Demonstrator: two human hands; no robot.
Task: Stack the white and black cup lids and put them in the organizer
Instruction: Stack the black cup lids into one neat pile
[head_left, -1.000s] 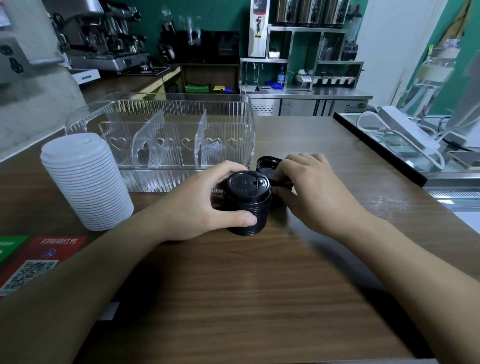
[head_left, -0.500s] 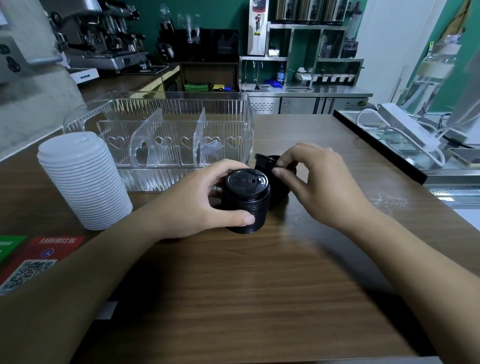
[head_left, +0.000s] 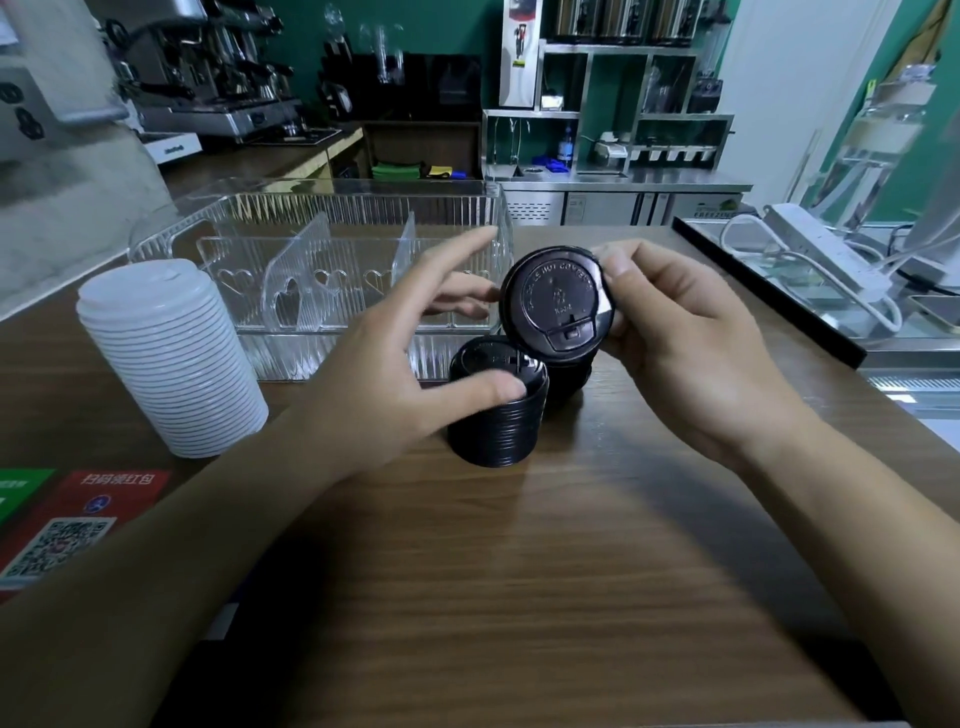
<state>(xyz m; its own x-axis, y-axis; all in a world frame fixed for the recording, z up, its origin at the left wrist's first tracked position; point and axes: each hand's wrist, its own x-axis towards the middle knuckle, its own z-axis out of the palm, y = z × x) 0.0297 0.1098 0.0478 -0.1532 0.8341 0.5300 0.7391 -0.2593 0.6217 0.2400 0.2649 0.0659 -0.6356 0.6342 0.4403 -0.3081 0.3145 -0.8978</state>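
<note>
Since a moment ago the right hand (head_left: 691, 353) has lifted one black lid (head_left: 558, 306) clear of the bench (head_left: 519, 571); before, it was down low behind the black stack, fingers on that lid. Now it pinches the lid's rim between thumb and fingertips, holding it tilted up on edge, top face toward us, just above and behind the black lid stack (head_left: 496, 405). The left hand (head_left: 384, 379) has loosened too: earlier it wrapped the stack, and now its fingers are spread and mostly straight, the thumb resting on the stack's top near the front edge, the longer fingers reaching toward the raised lid. Whether they touch the lid I cannot tell.

The black stack stands upright on the bench, just in front of the clear organizer (head_left: 322, 270). A second, shorter pile of black lids (head_left: 571, 379) sits right behind it, partly hidden under the raised lid. The white lid stack (head_left: 171, 358) stands to the left, well apart from the black one and close by the organizer's left end. The organizer has ribbed walls and dividers with heart cut-outs. At the near left edge of the bench lie a red card with a QR code (head_left: 78, 519) and a green card (head_left: 21, 488).
</note>
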